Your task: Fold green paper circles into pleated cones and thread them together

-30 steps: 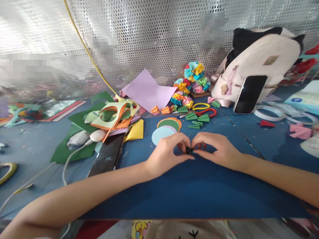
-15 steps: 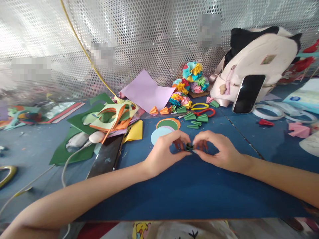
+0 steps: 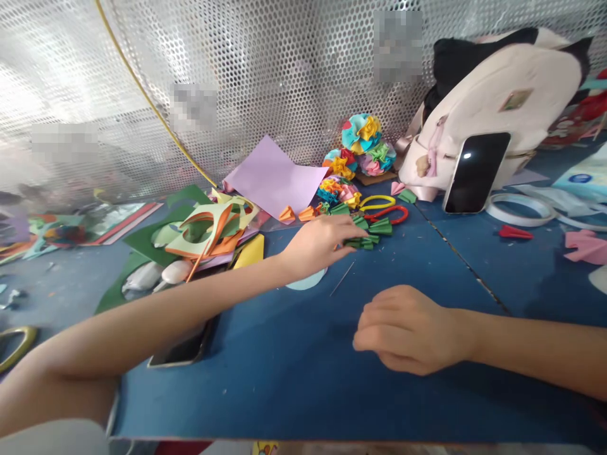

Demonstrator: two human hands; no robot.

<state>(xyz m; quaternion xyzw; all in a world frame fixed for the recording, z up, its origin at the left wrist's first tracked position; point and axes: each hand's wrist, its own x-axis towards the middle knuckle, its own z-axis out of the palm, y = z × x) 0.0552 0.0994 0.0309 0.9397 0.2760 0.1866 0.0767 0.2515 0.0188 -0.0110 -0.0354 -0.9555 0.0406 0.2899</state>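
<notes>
My left hand (image 3: 318, 245) reaches over the group of green folded paper pieces (image 3: 380, 227). Its thumb and forefinger close around one green folded paper piece (image 3: 355, 242) at the near side of that group. Lower down and to the right, my right hand (image 3: 406, 330) is curled above the blue table (image 3: 294, 385); its fingertips face away, so anything inside is hidden. A thin needle-like rod (image 3: 342, 279) lies between the two hands. Partly under my left wrist is a light blue paper circle (image 3: 307, 280).
Red-handled scissors (image 3: 401, 215) and yellow handles (image 3: 378, 202) lie behind the green pieces. Paper flower balls (image 3: 361, 134), a backpack (image 3: 493, 114) and a leaning phone (image 3: 478, 174) stand at the back. Cut paper scraps (image 3: 199, 230) cover another phone (image 3: 183, 352) at left.
My hands have parted from a small dark green piece held between them. The left moved forward to the green pieces; the right drew back toward me and curled. The needle-like rod now shows clearly.
</notes>
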